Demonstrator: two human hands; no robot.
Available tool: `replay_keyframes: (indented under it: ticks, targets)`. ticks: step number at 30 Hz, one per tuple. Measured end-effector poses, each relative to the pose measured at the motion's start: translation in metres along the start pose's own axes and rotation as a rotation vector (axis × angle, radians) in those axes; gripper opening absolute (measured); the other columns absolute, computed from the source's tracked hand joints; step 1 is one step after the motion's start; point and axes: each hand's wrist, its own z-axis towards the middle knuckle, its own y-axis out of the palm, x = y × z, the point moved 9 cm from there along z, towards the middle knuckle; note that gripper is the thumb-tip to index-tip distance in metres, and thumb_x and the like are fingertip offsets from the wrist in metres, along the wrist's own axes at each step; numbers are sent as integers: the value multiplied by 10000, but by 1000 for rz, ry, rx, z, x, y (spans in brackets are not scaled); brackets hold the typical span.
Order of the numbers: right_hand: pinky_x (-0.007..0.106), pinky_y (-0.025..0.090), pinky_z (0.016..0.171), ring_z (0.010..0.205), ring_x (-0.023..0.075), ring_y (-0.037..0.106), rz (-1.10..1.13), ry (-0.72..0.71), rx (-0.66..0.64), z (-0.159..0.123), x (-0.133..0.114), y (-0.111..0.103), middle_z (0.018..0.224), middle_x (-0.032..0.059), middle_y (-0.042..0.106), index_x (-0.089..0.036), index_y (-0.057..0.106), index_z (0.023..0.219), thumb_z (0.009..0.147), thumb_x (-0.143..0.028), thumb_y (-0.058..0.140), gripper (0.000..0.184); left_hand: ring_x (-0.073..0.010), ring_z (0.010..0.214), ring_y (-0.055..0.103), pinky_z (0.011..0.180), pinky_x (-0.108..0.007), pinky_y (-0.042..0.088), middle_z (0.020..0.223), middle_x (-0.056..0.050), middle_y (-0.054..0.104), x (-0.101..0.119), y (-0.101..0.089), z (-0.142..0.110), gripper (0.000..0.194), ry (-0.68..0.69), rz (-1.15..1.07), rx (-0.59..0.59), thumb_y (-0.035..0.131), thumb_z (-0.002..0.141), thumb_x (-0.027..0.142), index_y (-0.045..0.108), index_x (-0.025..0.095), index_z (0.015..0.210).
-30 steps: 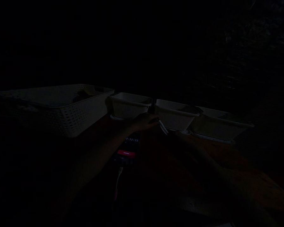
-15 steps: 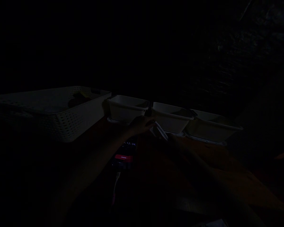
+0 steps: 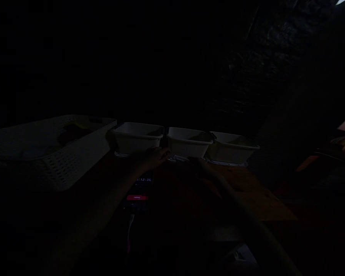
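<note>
The scene is very dark. My left hand (image 3: 158, 154) reaches forward in front of the gap between the left tub (image 3: 136, 143) and the middle tub (image 3: 186, 147). Its fingers point right, toward a flat white piece (image 3: 180, 158) whose kind I cannot make out. From the other side my right hand (image 3: 199, 164) comes close to the same piece, low before the middle tub. Darkness hides whether either hand grips it. Below my left hand lies a lit phone (image 3: 138, 197) with a timer and a red button on its screen.
A large perforated basket (image 3: 83, 163) stands at the left with a dark and yellowish item (image 3: 73, 132) inside. The right tub (image 3: 231, 151) ends the row. A pale cable (image 3: 130, 226) runs from the phone. A whitish item (image 3: 244, 253) lies near the bottom edge, by my right forearm.
The view has shifted, so the tubs and phone appear further left. The white piece, earlier raised and tilted between my hands, now appears lower and flatter. The timer has advanced one second.
</note>
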Motion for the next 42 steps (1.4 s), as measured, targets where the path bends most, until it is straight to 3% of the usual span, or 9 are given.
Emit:
replay_keyframes:
  ticks: [6,9,13,15,19,25,29,33,42]
  targets:
    - [251,479,726,834,162,627,-38,78,50,-10,13,-40,1017,105,663,-133,621,1047,943,-464,308,467,-173,867,612,748,-279,431,975,-46,659,-5,4,0,323,-29,6,-51,385,910,416,548,246,1131]
    - [264,471,749,868,169,618,-156,121,210,-22,18,-91,1060,128,644,-112,611,1053,944,-432,325,443,-180,889,612,779,-294,441,977,-47,661,-12,4,2,332,-58,-11,-28,391,901,415,546,242,1137]
    - [253,439,726,835,176,619,-372,109,232,-24,28,-152,983,106,669,-128,639,1037,939,-298,361,340,-195,938,597,822,-324,447,1032,-63,643,-14,3,3,330,-62,-30,3,401,891,402,556,230,1126]
    - [255,435,726,886,194,617,-445,158,328,-22,39,-186,1047,104,658,-155,592,1166,931,-312,386,351,-196,990,577,864,-332,440,1079,-66,624,-11,2,4,321,-20,-42,15,393,893,388,562,221,1109]
    - [397,362,947,1156,262,504,-669,231,402,-13,60,-218,1281,89,547,-235,497,1307,924,-323,393,406,-201,1054,543,940,-352,410,1097,-63,615,-10,3,3,305,24,-10,29,381,894,357,580,208,1069]
    - [529,305,985,1193,303,475,-720,461,417,-10,116,-211,1318,107,512,-271,466,1335,907,-246,380,438,-207,1069,550,941,-355,416,1123,-64,612,-16,8,1,334,-6,-15,-2,387,893,393,586,212,1091]
    - [427,445,861,1001,291,603,-605,547,325,-8,151,-204,1116,187,619,-136,566,1231,860,-242,458,400,-204,1064,555,940,-352,422,1114,-58,619,-17,6,1,319,-11,-23,-1,400,885,391,594,223,1076]
    - [245,479,818,961,154,616,-522,430,228,8,152,-199,1153,78,625,-172,568,1212,853,-154,460,375,-206,1063,555,935,-356,428,1117,-59,622,-22,7,1,322,-6,-24,3,398,885,397,597,226,1072]
    - [289,464,781,871,200,615,-535,360,202,11,130,-184,922,110,689,-153,683,994,844,-207,489,251,-208,1069,547,945,-363,422,1131,-56,613,-22,7,0,325,-14,-43,-22,392,889,395,606,242,1079]
